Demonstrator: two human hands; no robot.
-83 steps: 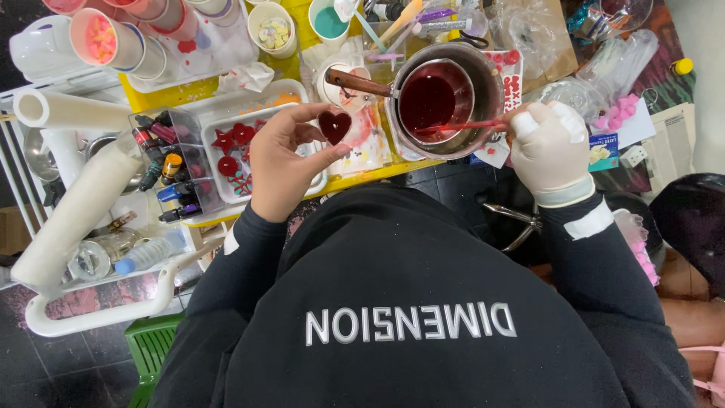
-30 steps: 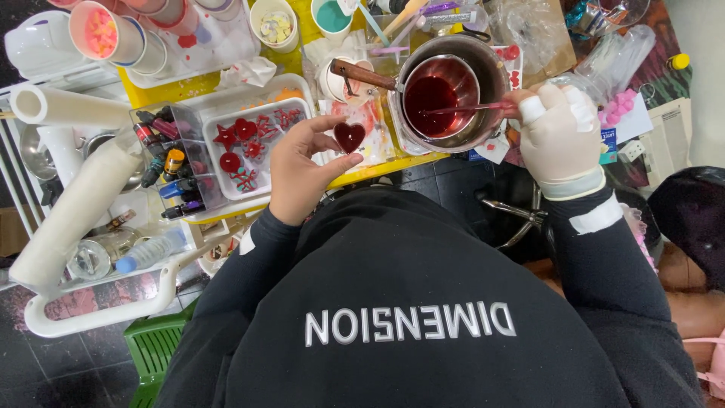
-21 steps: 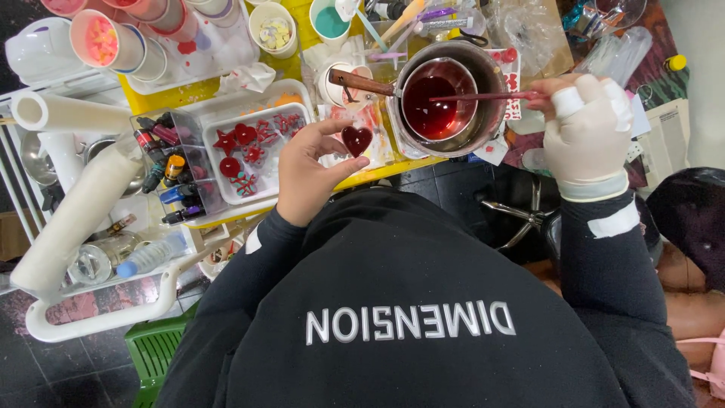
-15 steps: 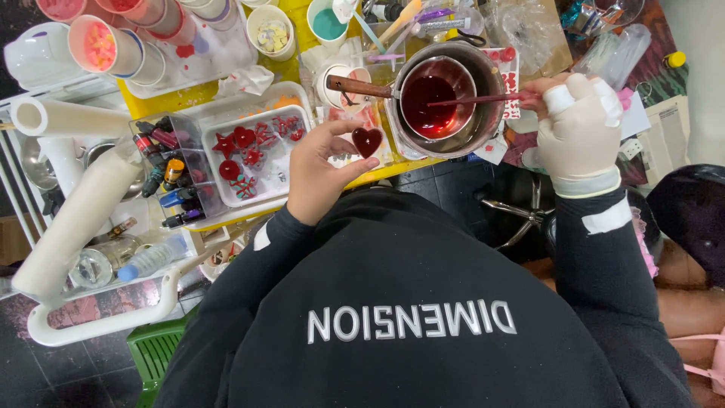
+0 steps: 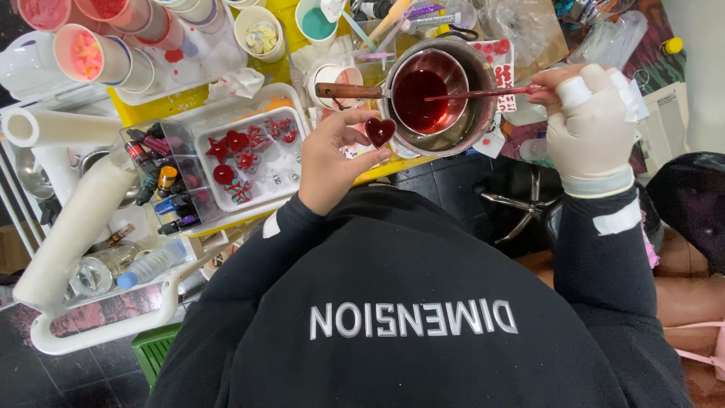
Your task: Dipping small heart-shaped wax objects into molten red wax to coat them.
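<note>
My bare left hand (image 5: 328, 162) pinches a small dark red heart-shaped piece (image 5: 379, 131) between thumb and fingers, just beside the rim of a metal pot (image 5: 470, 125). The pot holds dark red liquid (image 5: 420, 98) and has a wooden handle (image 5: 349, 91) pointing left. My right hand (image 5: 593, 128) wears a white glove and grips the end of a thin red stick (image 5: 483, 94). The stick lies across the pot's right rim, with its tip over the liquid.
A white tray (image 5: 205, 143) with several red cast shapes sits left of my left hand, next to a box of small bottles (image 5: 162, 185). Cups of coloured material (image 5: 91, 53) stand at the back left. Two white paper rolls (image 5: 72, 219) lie at far left. A chair base (image 5: 521, 208) shows below the table edge.
My left hand carried the heart piece from near the tray up to the pot's rim. My gloved right hand drew back to the right, pulling the red stick outward across the pot.
</note>
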